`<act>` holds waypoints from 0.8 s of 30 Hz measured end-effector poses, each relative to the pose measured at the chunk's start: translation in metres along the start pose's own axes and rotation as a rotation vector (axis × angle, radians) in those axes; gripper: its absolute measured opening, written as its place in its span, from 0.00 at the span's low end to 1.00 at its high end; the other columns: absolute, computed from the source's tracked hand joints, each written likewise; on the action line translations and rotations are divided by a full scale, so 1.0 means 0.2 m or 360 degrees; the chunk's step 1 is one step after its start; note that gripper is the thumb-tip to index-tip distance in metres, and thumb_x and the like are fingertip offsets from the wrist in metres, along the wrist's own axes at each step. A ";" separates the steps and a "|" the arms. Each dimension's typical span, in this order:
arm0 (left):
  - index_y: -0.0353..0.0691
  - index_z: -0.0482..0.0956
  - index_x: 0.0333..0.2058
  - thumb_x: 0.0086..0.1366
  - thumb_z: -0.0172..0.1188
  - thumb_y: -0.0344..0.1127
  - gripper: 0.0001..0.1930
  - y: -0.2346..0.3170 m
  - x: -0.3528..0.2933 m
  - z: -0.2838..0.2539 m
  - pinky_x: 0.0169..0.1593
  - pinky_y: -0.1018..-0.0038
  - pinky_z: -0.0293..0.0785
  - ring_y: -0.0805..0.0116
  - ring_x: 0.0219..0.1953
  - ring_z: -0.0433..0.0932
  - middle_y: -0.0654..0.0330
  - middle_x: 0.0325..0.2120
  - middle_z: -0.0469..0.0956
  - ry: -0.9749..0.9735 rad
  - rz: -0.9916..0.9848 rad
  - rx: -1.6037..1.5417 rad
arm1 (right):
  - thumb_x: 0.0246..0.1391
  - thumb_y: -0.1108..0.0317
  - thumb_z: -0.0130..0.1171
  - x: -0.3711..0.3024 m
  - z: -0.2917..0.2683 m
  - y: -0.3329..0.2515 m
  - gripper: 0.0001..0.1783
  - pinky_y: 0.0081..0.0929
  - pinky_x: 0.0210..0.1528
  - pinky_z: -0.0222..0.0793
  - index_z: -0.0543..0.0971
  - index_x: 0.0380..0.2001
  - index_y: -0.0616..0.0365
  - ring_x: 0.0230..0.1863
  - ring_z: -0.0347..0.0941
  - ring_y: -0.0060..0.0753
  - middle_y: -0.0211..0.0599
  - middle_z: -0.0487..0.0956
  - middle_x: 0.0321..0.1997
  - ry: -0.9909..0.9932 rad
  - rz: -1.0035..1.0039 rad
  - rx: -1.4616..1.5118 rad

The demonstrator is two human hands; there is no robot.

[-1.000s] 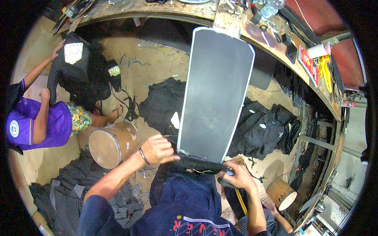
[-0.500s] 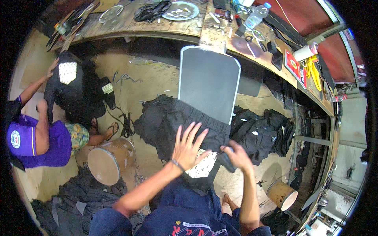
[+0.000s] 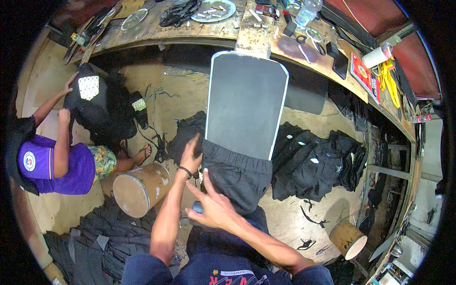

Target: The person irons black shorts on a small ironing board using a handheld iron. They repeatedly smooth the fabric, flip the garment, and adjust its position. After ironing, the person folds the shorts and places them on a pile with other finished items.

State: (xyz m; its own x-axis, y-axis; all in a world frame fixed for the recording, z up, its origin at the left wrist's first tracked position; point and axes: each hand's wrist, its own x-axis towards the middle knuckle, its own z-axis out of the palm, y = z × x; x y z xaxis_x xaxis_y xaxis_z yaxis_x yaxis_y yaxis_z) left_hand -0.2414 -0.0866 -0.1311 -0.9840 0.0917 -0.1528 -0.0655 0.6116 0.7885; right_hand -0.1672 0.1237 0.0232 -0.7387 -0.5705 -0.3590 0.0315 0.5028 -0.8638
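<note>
Black elastic-waist shorts (image 3: 235, 178) are pulled over the near end of a long dark grey board (image 3: 247, 104) with a white edge. At the left side of the shorts, just below the waistband, my left hand (image 3: 191, 156) is held edge-on with its fingers stretched out. My right hand (image 3: 216, 208) crosses to the left over the lower part of the shorts, forefinger extended. Between its thumb and forefinger shows a small dark bluish thing (image 3: 197, 206), mostly hidden; its kind cannot be made out.
Heaps of black garments (image 3: 316, 161) lie right of the board, with more dark cloth (image 3: 109, 242) lower left. Drum-shaped stools (image 3: 137, 192) stand on the floor. A wooden table (image 3: 166, 35) with a bottle (image 3: 308, 14) spans the back. A person in purple (image 3: 61, 161) handles black garments at left.
My left hand has moved from atop the shorts to their left side. My right hand has swung from the right side across to the left. The pale patterned patch is now almost wholly hidden.
</note>
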 end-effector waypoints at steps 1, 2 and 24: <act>0.40 0.69 0.73 0.75 0.64 0.38 0.31 0.06 0.01 -0.01 0.74 0.58 0.68 0.42 0.71 0.72 0.39 0.69 0.72 0.0141 -0.0147 -0.0038 | 0.59 0.47 0.71 -0.03 -0.10 0.02 0.46 0.53 0.66 0.78 0.70 0.76 0.50 0.66 0.73 0.83 0.76 0.44 0.84 -0.0063 -0.0111 0.0090; 0.39 0.66 0.74 0.75 0.64 0.40 0.33 0.15 -0.02 0.00 0.73 0.58 0.69 0.41 0.70 0.72 0.38 0.68 0.72 0.0401 -0.0309 -0.0366 | 0.57 0.50 0.73 -0.07 -0.19 0.04 0.45 0.53 0.72 0.72 0.71 0.76 0.47 0.79 0.60 0.73 0.68 0.47 0.86 0.0247 -0.0244 -0.0082; 0.42 0.66 0.76 0.70 0.63 0.62 0.43 0.62 -0.53 0.06 0.78 0.34 0.45 0.40 0.80 0.54 0.44 0.77 0.59 -0.0298 0.0450 0.0669 | 0.61 0.53 0.73 -0.42 -0.19 0.35 0.58 0.50 0.78 0.61 0.52 0.80 0.70 0.80 0.62 0.65 0.76 0.63 0.78 0.0960 0.0560 0.0368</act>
State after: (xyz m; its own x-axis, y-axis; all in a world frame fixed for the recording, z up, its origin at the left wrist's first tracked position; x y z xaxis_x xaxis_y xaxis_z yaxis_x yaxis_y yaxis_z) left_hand -0.1434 -0.0112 -0.0229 -0.9046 0.4137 -0.1031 0.3078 0.8010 0.5135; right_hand -0.1288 0.2322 0.0067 -0.8986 0.0896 -0.4296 0.4272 0.4025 -0.8096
